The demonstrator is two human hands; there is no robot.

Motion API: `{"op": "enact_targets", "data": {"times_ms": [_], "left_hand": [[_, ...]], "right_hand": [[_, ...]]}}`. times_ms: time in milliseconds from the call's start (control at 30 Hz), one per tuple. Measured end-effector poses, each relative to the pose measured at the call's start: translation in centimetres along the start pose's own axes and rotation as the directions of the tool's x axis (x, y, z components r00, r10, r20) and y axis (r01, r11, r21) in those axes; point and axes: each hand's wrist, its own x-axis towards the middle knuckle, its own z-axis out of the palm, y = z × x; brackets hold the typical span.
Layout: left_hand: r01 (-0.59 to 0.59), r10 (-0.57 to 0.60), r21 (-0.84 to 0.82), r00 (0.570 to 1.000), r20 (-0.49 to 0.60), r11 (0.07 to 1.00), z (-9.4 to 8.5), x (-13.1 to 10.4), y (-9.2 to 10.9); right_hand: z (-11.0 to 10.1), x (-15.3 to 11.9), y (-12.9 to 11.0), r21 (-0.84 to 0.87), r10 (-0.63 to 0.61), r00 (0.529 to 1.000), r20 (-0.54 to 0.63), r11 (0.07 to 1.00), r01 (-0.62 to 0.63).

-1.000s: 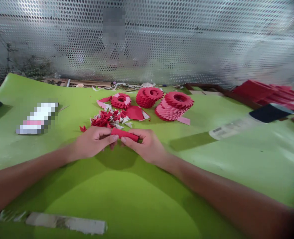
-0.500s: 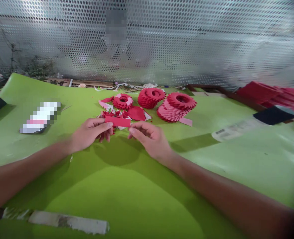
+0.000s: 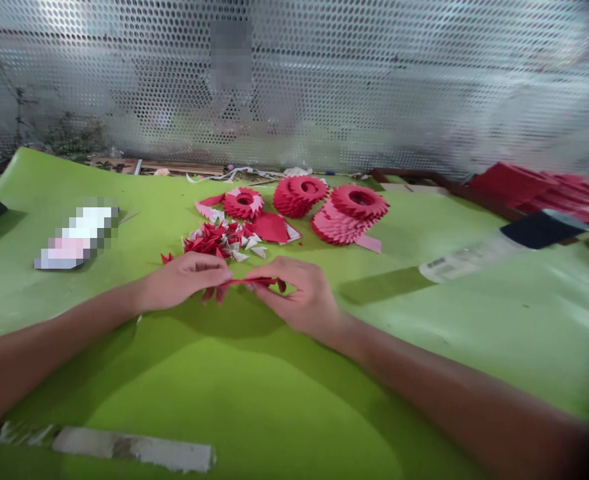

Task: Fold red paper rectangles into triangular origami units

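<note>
A narrow red paper strip (image 3: pixel 240 281) stretches between my hands, seen nearly edge-on above the green tabletop. The fingertips of my left hand (image 3: pixel 190 279) pinch its left end. My right hand (image 3: pixel 297 287) is closed on the right part, thumb below and fingers above. Just beyond my left hand lies a heap of small folded paper pieces (image 3: pixel 214 238), red and white. Behind it are a small red-and-pink spiky paper ring (image 3: pixel 243 203) and a flat stack of red paper (image 3: pixel 271 227).
Stacked spiky paper rings, one red (image 3: pixel 300 195) and one red over pink (image 3: pixel 347 217), stand at the back. A phone (image 3: pixel 77 237) lies left. A clear tube with a dark end (image 3: pixel 474 252) lies right, near red sheets (image 3: pixel 514 183). A perforated metal panel (image 3: pixel 294 87) rises behind.
Both hands have come slightly nearer to me. The red strip has turned from showing its flat face to nearly edge-on, and more of the folded-piece heap shows.
</note>
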Motion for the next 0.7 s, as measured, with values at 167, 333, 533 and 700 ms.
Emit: {"op": "enact_targets", "data": {"times_ms": [167, 333, 533, 700], "left_hand": [[-0.015, 0.018, 0.056, 0.999, -0.039, 0.998, 0.09, 0.07, 0.27], [-0.013, 0.021, 0.113, 0.997, -0.071, 0.993, 0.22, 0.12, 0.12], [-0.077, 0.087, 0.195, 0.995, -0.039, 0.978, 0.44, 0.12, 0.25], [-0.106, 0.123, 0.229, 0.991, -0.060, 0.968, 0.75, 0.08, 0.33]], "right_hand": [[0.23, -0.18, 0.43, 0.006, -0.128, 0.991, 0.041, 0.992, 0.128], [0.56, -0.40, 0.34, 0.109, -0.207, 0.972, 0.112, 0.975, 0.196], [0.70, -0.50, 0.17, 0.177, -0.150, 0.961, 0.232, 0.978, 0.110], [0.55, -0.40, 0.26, 0.120, -0.084, 0.960, 0.266, 0.991, 0.054]]}}
